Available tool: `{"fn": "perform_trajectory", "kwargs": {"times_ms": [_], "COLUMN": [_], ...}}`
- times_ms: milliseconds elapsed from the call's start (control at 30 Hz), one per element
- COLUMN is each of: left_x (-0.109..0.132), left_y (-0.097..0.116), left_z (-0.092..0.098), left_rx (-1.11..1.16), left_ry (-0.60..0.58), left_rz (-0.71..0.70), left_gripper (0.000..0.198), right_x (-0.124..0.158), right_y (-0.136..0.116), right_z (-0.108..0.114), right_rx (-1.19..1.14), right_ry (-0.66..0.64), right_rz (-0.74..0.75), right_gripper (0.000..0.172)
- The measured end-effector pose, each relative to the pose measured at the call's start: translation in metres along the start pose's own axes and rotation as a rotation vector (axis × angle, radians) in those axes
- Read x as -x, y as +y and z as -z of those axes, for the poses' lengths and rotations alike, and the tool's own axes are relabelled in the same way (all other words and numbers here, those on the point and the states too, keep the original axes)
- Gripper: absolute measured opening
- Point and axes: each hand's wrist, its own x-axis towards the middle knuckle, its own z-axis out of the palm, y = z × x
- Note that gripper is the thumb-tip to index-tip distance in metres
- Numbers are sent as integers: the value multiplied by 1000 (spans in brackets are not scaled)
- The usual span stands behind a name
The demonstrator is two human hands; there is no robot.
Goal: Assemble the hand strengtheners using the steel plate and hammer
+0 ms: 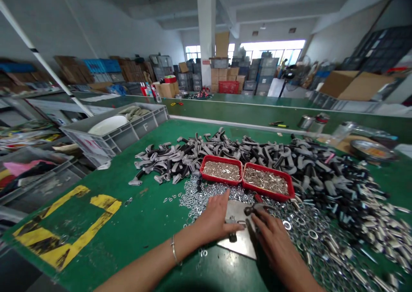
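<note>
A flat metal plate point(240, 247) lies on the table in front of me. On it rests a small metal part with a spring point(240, 222), with a dark piece at its lower end. My left hand point(215, 218) is at the plate's left side, its thumb laid across this part and its fingers bent forward above it. Over the plate's right side, my right hand point(275, 238) is closed round the handle of a claw hammer point(254, 208). The hammer's dark head shows beyond my fingers; most of the handle is hidden.
Behind the plate stand two red trays point(242, 178) of small metal pieces, among loose nuts point(196, 197). Grey handles point(180, 152) are heaped beyond. Rings point(313, 234) and metal sleeves point(383, 229) spread to the right. A grey crate point(135, 133) stands at the left.
</note>
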Motion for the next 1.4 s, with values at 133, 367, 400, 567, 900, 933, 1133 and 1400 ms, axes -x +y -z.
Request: {"fn": "perform_trajectory", "kwargs": {"times_ms": [133,367,400,567,900,933,1133,1400], "left_x": [-59,-178,-196,-278,-324,-321,-254,-15], "left_y": [-8,5,14,52,40,39,32,-14], "left_z": [48,46,35,-23,-34,-27,37,29], "left_rx": [-70,-266,-276,-363,-528,-532,-292,1092], "left_ry": [157,87,79,65,-27,-32,198,74], "left_rz": [-110,-330,-355,-464,-667,-682,-509,104], "left_gripper": [56,28,29,35,20,18,20,45], "right_x": [-31,-16,-14,-11,-10,-9,-10,-15], "right_y": [-17,-5,-3,9,-1,-5,-8,-33], "right_z": [-21,-29,-31,-56,-46,-42,-25,3], "right_rx": [26,-163,-169,-129,-524,-579,-956,-1569], "right_ry": [-86,15,16,33,32,35,-30,-116], "right_rz": [100,-16,-10,20,-216,-278,-501,-752], "right_gripper": [24,9,10,18,14,18,36,36]}}
